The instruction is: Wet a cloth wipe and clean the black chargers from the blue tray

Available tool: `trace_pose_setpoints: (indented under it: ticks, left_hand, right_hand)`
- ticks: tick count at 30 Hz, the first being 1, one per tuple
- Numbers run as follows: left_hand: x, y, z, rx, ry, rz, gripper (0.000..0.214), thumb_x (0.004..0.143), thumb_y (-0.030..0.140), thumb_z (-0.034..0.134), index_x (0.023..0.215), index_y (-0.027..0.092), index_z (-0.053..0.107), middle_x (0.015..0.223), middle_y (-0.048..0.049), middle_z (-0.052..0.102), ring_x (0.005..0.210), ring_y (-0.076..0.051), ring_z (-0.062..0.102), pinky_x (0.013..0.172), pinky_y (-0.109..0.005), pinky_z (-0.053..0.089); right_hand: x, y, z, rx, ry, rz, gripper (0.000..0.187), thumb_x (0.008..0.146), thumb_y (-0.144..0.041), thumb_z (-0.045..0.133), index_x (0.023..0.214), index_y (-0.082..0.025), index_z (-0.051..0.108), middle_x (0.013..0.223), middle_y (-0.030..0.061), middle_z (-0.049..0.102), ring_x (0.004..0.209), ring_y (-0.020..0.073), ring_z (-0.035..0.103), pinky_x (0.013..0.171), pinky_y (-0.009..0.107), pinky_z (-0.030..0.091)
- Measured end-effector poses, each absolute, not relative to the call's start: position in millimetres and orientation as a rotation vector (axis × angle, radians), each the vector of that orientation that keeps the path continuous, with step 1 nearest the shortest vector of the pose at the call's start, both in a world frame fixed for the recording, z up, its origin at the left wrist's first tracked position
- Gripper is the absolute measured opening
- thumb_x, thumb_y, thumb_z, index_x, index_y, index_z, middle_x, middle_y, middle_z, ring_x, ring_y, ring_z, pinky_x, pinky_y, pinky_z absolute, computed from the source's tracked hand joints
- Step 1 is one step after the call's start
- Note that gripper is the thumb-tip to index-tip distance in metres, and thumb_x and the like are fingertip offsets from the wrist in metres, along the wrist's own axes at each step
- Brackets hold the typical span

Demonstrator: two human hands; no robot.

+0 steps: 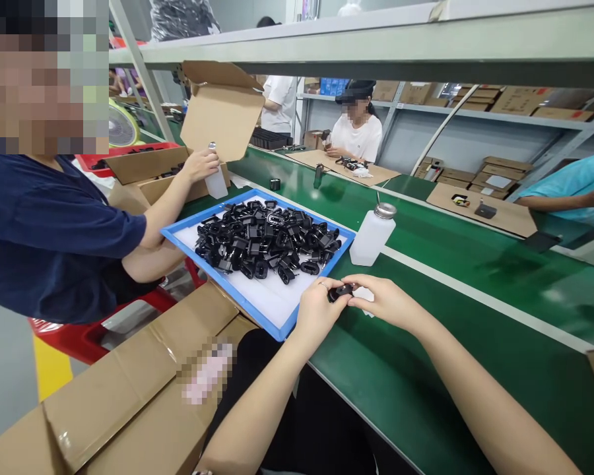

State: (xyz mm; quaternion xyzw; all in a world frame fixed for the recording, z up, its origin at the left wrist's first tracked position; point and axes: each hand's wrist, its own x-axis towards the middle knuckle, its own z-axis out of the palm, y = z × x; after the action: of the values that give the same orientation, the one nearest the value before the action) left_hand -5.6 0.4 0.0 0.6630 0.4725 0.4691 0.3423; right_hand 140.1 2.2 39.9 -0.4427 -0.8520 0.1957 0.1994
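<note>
A small black plastic part (340,292), probably a plug adapter, though the fingers hide much of it, is pinched between the left hand (319,313) and the right hand (386,302), just above the green bench (455,369). Each grip is nearly closed and has firm hold of one end of the part, and a ring shows on the left hand. Just beside the left hand lies a blue tray (212,210) lined with white foam and heaped with similar black parts (262,237). Beyond the hands, a white dispensing bottle (373,236) with a metal top stands near the tray's edge. Across the tray, a co-worker in a navy shirt (54,244) holds a white bottle (216,181) at the lip of an open cardboard box (222,109) – a flattened carton (129,376) lies in the near left corner.
</note>
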Motion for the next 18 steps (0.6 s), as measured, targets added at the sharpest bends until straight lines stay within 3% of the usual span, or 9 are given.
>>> trace_pose_setpoints:
  ticks: [5,9,11,18]
  left_hand:
    - [-1.6,-0.8,-3.3,1.821,1.307,1.160,0.015,0.063,0.020,0.059,0.078,0.015,0.058,0.080,-0.0024,0.059,0.080,-0.015,0.052,0.075,-0.028,0.041]
    - [-0.6,-8.6,-11.4,1.843,1.353,1.063,0.054,0.055,0.024,0.066,0.104,0.012,0.047,0.105,-0.0078,0.052,0.098,-0.019,0.046,0.085,-0.032,0.038]
    - [-0.2,-12.0,-17.1,1.816,1.397,0.979,0.063,0.053,0.023,0.067,0.109,0.009,0.042,0.108,-0.0100,0.050,0.100,-0.020,0.044,0.086,-0.033,0.038]
    - [1.7,-13.5,-28.9,1.672,1.399,1.003,0.045,0.062,0.024,0.061,0.102,0.013,0.047,0.097,-0.0059,0.056,0.090,-0.018,0.051,0.080,-0.032,0.041]
  right_hand:
    - [136.2,5.1,28.8,-1.324,-2.499,0.285,0.020,0.070,-0.007,0.060,0.085,-0.016,0.051,0.084,0.0011,0.055,0.076,0.0191,0.050,0.068,0.031,0.037]
    - [144.9,9.8,23.2,-1.290,-2.481,0.368,0.024,0.067,-0.004,0.064,0.081,-0.017,0.050,0.079,-0.0016,0.055,0.073,0.0169,0.049,0.065,0.027,0.036]
    - [148.7,11.4,21.1,-1.281,-2.486,0.419,0.026,0.065,-0.005,0.066,0.082,-0.017,0.050,0.080,-0.0020,0.055,0.073,0.0166,0.049,0.065,0.027,0.036]
    - [148.4,13.0,14.9,-1.197,-2.542,0.327,0.027,0.065,-0.005,0.067,0.082,-0.016,0.049,0.081,-0.0007,0.054,0.079,0.0167,0.048,0.071,0.030,0.033]
